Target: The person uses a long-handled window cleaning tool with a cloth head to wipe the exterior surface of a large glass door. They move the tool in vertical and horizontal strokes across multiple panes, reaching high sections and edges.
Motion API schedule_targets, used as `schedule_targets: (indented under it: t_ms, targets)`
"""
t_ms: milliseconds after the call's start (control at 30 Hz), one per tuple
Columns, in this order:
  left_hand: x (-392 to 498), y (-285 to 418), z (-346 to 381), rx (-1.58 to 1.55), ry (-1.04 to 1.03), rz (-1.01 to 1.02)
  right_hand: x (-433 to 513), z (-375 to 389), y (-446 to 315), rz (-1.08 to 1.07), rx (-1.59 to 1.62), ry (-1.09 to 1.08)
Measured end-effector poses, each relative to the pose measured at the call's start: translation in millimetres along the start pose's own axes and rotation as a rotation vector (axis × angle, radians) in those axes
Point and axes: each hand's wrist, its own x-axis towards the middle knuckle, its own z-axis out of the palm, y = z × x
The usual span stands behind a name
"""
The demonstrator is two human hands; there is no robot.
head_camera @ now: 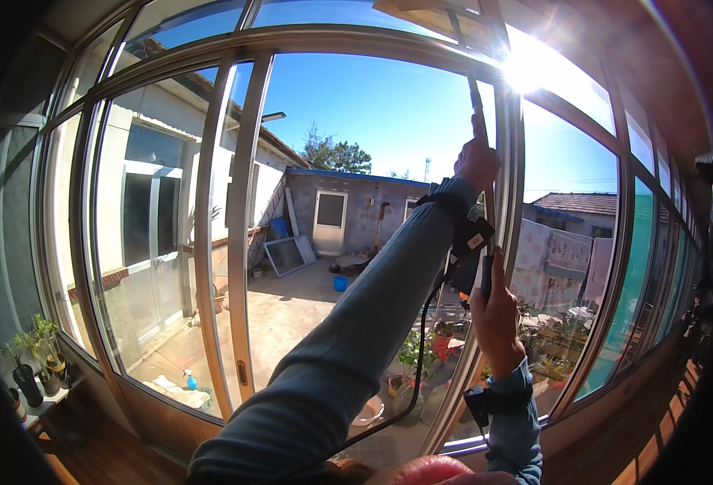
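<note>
Both of my hands grip one long pole [472,88], which rises almost upright beside the window post [508,200]. My left hand [479,162] is higher, wrapped around the upper shaft with the arm stretched out. Lower down, my right hand [497,321] holds the dark handle end [487,276]. At the pole's top a flat, pale head or cloth [432,18] lies over the upper window pane, partly cut off by the picture's edge. Sun glare [523,63] washes out the glass beside it. Dark straps with small boxes sit on both wrists, and a black cable [422,357] hangs below my left arm.
Framed glazing surrounds me, with an open gap past the sliding frame [250,212]. Potted plants [44,357] stand on a ledge at left. In the yard are a blue spray bottle [191,381], a blue bucket [340,283], flowerpots [443,339] and hanging cloths [550,254].
</note>
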Motion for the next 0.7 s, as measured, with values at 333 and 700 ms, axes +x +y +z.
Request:
schedule_targets:
  t_ms: [333, 700]
  targets:
    - [50.2, -49.0, -172.7, 0.243, 0.083, 0.011, 198.6, 74.5, -125.4, -0.500, 0.183, 0.129]
    - [78.6, -68.4, -167.9, 0.159, 0.239, -0.077, 224.6, 59.9, -115.1, -0.343, -0.068, -0.008]
